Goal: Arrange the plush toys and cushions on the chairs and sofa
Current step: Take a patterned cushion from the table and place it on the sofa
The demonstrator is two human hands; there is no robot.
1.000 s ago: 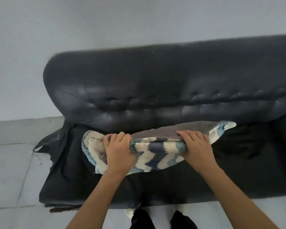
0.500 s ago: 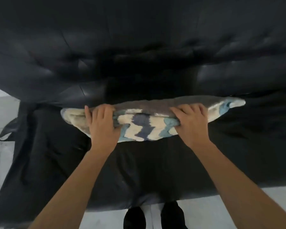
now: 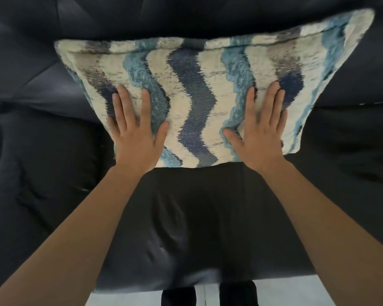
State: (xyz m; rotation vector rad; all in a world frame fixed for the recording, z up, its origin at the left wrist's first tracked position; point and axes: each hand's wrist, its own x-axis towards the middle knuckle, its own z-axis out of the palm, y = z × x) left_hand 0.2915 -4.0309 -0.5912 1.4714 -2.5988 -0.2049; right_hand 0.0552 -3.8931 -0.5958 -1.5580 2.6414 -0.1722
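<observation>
A cushion (image 3: pixel 197 89) with wavy blue, navy and cream stripes stands tilted against the backrest of a black leather sofa (image 3: pixel 42 162), its lower edge on the seat. My left hand (image 3: pixel 135 131) lies flat on the cushion's lower left part, fingers spread. On the lower right part, my right hand (image 3: pixel 261 129) presses flat in the same way. Neither hand grips anything.
The sofa's tufted backrest (image 3: pixel 31 69) fills the top of the view. The black seat (image 3: pixel 197 228) stretches below the cushion to its front edge. Pale floor (image 3: pixel 124 299) and my dark shoes (image 3: pixel 178 297) show at the bottom.
Both hands gripped the cushion's top edge while it hung edge-on over the seat. Now it is turned face-on against the backrest, and my hands have let go and lie flat on it.
</observation>
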